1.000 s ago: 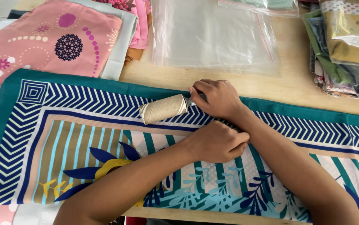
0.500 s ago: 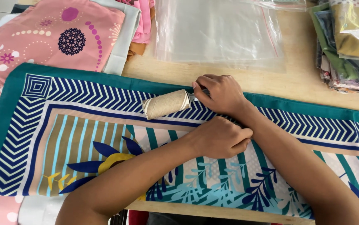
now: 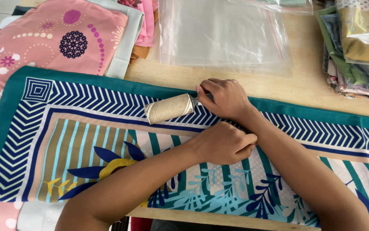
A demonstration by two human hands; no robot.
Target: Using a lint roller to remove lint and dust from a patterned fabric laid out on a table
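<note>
Roller: we have a lint roller, its beige drum lying on the scarf's zigzag band, just inside the teal hem on the far side, and tilted so its far end points slightly toward us.
Right hand: our right hand is curled around the roller's handle, fingers closed over it; only a short dark stub shows between fist and drum. We judge the low, close grip keeps the drum pressed flat on the cloth.
Left hand: our left hand rests on the scarf, on the near side of the roller and touching the right wrist, fingers folded under in a loose fist and holding nothing. It seems to pin the cloth so it does not drag with the drum.
Scarf: it lies spread flat across the table, teal border outward, with blue chevrons, stripes and leaf print inside; flat cloth gives the roller an even surface.
Beyond the scarf: clear plastic bags lie on bare wood past the far hem, apart from the roller.
Left of the scarf: a pink scarf with dots and a dark medallion lies partly under the teal corner, with more folded cloths behind it.
Right of the scarf: a stack of bagged fabrics sits at the table's far right, well apart from the hands.
In the way: nothing lies on the scarf ahead of the drum; only our own crossed forearms cover the near right part.
</note>
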